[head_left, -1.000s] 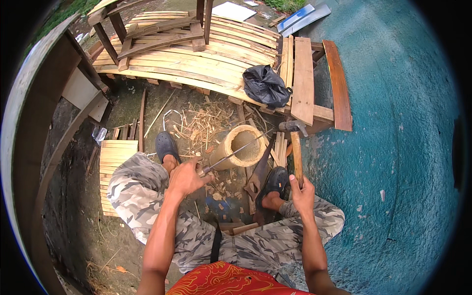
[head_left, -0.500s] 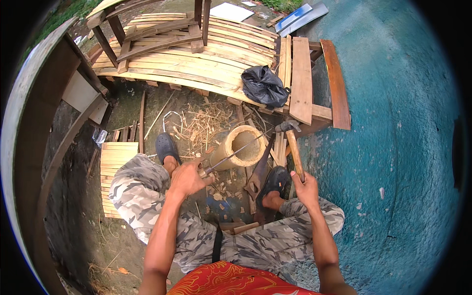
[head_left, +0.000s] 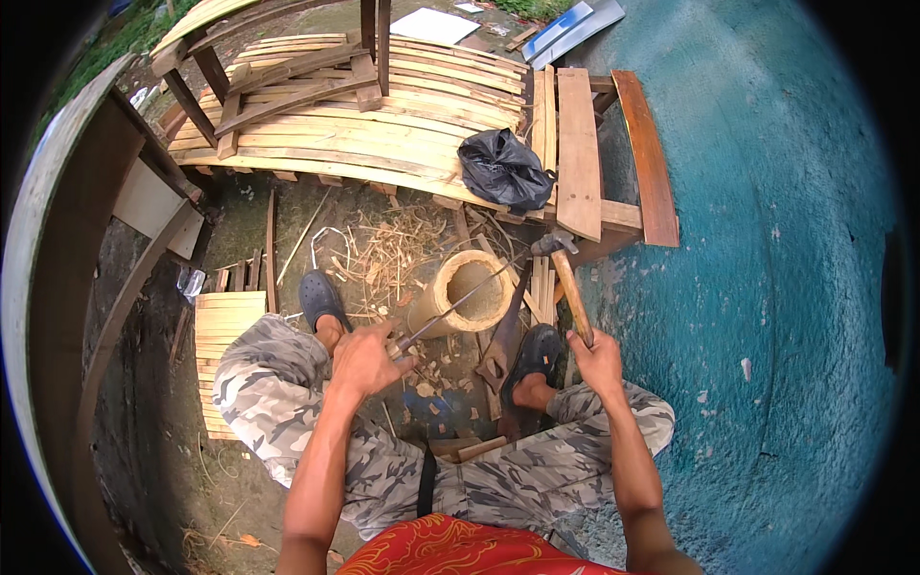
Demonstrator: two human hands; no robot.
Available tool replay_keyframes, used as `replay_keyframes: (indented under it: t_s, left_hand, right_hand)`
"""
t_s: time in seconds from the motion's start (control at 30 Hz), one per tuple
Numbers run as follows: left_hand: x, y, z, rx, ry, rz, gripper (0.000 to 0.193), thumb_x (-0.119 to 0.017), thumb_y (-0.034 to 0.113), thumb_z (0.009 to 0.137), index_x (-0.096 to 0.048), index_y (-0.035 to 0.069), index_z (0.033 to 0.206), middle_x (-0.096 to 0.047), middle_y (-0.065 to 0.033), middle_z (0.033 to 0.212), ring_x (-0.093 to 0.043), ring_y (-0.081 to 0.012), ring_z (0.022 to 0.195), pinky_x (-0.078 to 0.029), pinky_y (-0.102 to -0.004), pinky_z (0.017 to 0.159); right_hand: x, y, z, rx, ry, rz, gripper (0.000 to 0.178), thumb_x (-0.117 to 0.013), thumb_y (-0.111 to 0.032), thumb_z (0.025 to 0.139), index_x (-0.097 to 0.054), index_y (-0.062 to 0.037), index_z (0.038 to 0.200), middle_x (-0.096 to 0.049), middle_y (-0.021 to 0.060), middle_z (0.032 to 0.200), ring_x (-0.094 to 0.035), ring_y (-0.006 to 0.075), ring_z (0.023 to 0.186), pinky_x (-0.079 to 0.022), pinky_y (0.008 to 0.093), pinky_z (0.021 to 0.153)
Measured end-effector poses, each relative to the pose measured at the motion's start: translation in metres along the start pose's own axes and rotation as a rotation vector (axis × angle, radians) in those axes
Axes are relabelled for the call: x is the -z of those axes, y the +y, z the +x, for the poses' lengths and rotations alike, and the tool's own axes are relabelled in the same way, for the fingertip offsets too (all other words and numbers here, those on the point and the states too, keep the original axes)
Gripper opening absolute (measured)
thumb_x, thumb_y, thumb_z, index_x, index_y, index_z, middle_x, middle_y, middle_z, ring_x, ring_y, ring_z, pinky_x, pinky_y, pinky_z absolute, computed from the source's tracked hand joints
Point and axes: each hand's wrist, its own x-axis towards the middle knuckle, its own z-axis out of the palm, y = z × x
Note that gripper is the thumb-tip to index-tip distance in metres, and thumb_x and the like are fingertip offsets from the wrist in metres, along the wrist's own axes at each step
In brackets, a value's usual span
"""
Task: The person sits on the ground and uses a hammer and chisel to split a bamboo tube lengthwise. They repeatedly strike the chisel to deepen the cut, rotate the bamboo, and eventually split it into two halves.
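Observation:
My left hand (head_left: 364, 358) is closed around the handle end of a long thin metal rod-like tool (head_left: 450, 309). Its shaft slants up and right across the mouth of a hollow pale wooden cylinder (head_left: 438, 321). In my right hand (head_left: 599, 359) is the wooden handle of a hammer (head_left: 573, 293), its dark head up. The tool's far tip ends right by the hammer head; I cannot tell whether they touch. The cylinder stands upright on the ground between my feet, with a rough, thick rim. Beside it to the right lies a handsaw (head_left: 495, 359).
Wood shavings (head_left: 388, 254) and chips litter the ground. A slatted bench (head_left: 355, 134) stands ahead, with a black plastic bag (head_left: 505, 171) on it. Wooden boards (head_left: 579, 153) lie at its right. A blue wall (head_left: 767, 287) rises on the right; a slatted panel (head_left: 218, 326) lies left.
The whole view has shifted slightly. Both hands keep their hold on the tool and the hammer, and the hammer head stays beside the tool's far tip.

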Motion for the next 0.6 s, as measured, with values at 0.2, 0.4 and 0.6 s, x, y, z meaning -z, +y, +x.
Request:
replay_keyframes:
  t_s: [0.2,0.4,0.6]
  left_hand:
    - [0.000,-0.001,-0.002,-0.013,-0.013,0.055,0.076,-0.084,0.037,0.072,-0.059,0.003,0.135,-0.071,-0.0179,0.116,-0.065,-0.0359,0.113,-0.051,-0.0439,0.096]
    - [0.000,0.005,0.000,0.000,0.040,0.117,0.077,-0.085,0.037,0.071,-0.059,0.003,0.134,-0.070,-0.0200,0.117,-0.064,-0.0380,0.114,-0.050,-0.0448,0.097]
    - [0.003,0.007,-0.004,-0.063,0.041,0.170,0.076,-0.084,0.038,0.072,-0.058,0.003,0.135,-0.069,-0.0267,0.113,-0.064,-0.0411,0.112,-0.049,-0.0471,0.098]
  right_hand:
    - [0.048,-0.043,0.001,0.131,0.347,0.784,0.035,-0.066,-0.023,0.099,-0.054,-0.0066,0.071,-0.051,-0.0036,0.057,-0.046,0.0077,0.052,-0.040,0.0314,0.050]
    - [-0.025,0.001,0.002,-0.056,-0.111,0.003,0.030,-0.065,-0.024,0.095,-0.064,0.0028,0.081,-0.060,0.0089,0.059,-0.058,0.0161,0.056,-0.044,0.0371,0.054]
    - [0.014,-0.009,-0.001,0.049,0.026,0.200,0.030,-0.071,-0.029,0.094,-0.067,0.0003,0.086,-0.058,0.0028,0.059,-0.056,0.0112,0.056,-0.041,0.0332,0.053]
